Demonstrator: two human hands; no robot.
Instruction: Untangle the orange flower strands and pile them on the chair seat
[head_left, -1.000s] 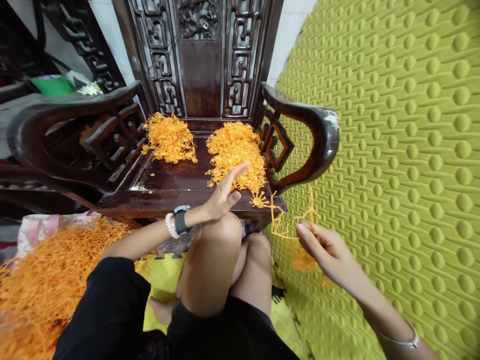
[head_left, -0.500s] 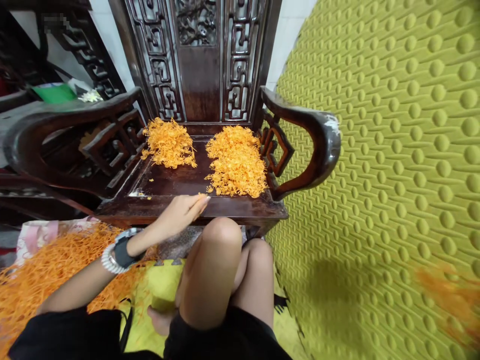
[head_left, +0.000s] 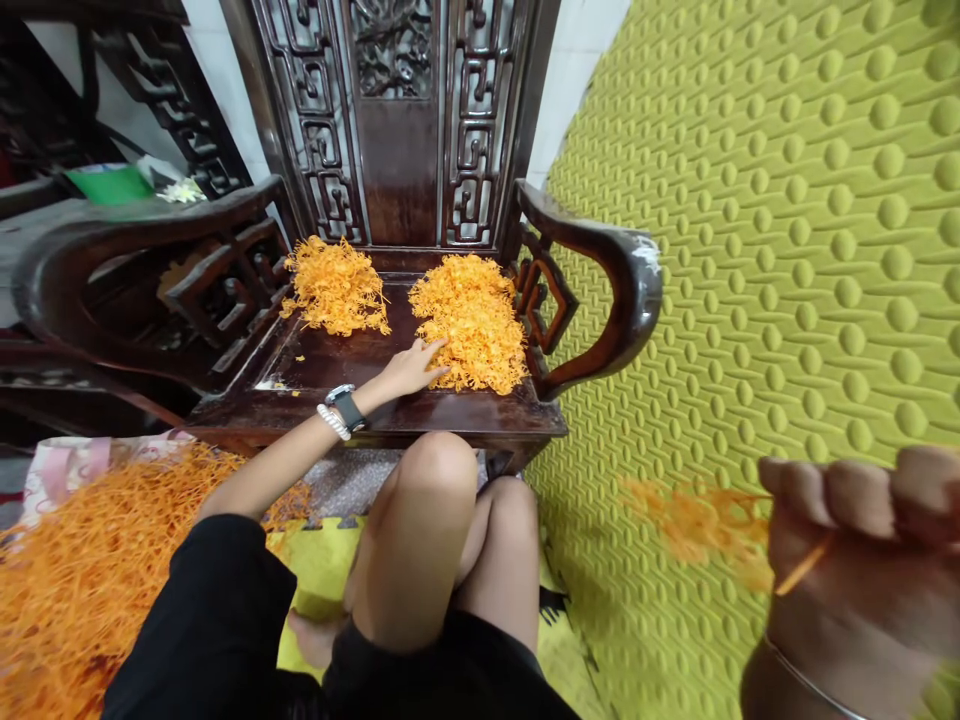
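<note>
Your right hand is curled round at least one orange strand, blurry orange bits just beside it, while your left hand, kinda spread, touches one of two orange piles, one big heap left of that arm.

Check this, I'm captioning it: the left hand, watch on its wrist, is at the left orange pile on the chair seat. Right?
Not quite: the head view shows the left hand, watch on its wrist, at the right orange pile on the chair seat.
</note>
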